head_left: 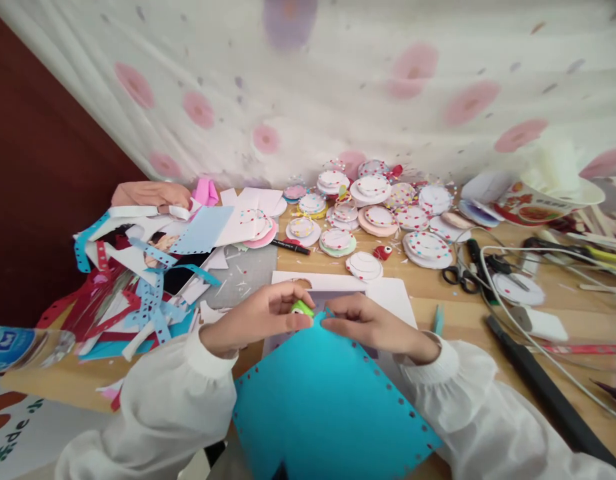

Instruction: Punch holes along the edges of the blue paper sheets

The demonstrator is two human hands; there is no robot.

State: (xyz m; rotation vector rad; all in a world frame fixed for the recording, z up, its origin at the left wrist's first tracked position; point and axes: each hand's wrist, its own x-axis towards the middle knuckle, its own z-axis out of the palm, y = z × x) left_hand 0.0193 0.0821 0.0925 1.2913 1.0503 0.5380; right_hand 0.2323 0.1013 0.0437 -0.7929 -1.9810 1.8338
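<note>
In my left hand [268, 310] is a small light-green craft punch [302, 307], gripped between thumb and fingers at the top corner of a bright blue paper sheet [328, 400]. My right hand [371, 320] pinches that same corner of the sheet from the other side. Small punched holes run along both side edges of the paper, which slopes down toward me. Beneath my hands lie a white sheet [388, 293] and a greyish flat piece, partly covered. A small red piece with an eye-like spot [383, 253] rests on the table beyond my right hand.
Layered paper discs with colored dots [428, 249] crowd the back. Punched paper strips [153, 300] pile up at left beside a plastic bottle [28, 348]. At right are scissors [461, 279], a white cable, a charger [541, 323], a long black tool [543, 387] and a paper bowl [543, 200].
</note>
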